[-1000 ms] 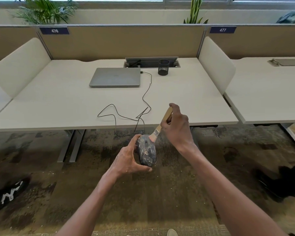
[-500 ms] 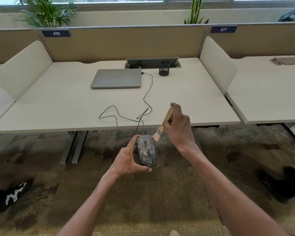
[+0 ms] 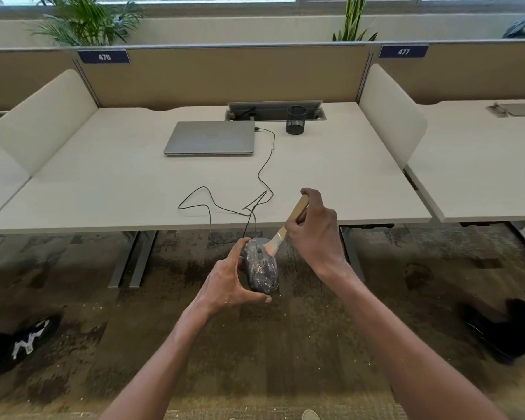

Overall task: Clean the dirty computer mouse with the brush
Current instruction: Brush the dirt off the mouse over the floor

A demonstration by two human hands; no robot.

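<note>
Since the earlier frame, the brush in the gripping right hand has dropped so its bristles seem to touch the speckled wired mouse, clasped by the left hand over carpet before the bench

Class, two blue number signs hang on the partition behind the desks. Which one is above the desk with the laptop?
The sign reading 476, at the left. The closed laptop lies on the desk below it; sign 477 marks the neighbouring desk to the right.

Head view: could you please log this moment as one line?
left hand: holds mouse above floor | right hand: holds brush | bristles on mouse front | white specks remain | cable to laptop
</note>
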